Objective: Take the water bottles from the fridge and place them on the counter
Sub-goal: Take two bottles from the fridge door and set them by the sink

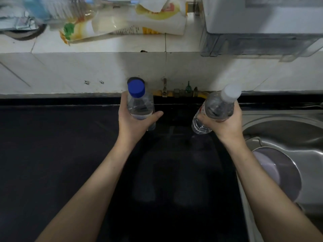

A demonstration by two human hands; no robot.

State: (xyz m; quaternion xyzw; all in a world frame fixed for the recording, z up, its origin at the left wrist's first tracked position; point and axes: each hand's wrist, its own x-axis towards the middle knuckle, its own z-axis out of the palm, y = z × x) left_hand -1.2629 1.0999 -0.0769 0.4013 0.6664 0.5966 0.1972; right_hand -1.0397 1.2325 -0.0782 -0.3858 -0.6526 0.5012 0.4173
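Observation:
My left hand (132,124) grips a clear water bottle with a blue cap (139,103), held upright over the dark counter (52,154). My right hand (225,124) grips a second clear water bottle with a white cap (216,107), tilted with its cap toward the upper right. Both bottles hang above the counter's far middle, near the white tiled wall. I cannot tell whether either bottle's base touches the counter. The fridge is out of view.
A steel sink (283,133) with a pale round bowl (269,168) lies at the right. Gas pipe fittings (181,91) run along the wall base. A tiled ledge (104,44) above carries food bags (122,23). A white appliance (262,23) stands at the upper right.

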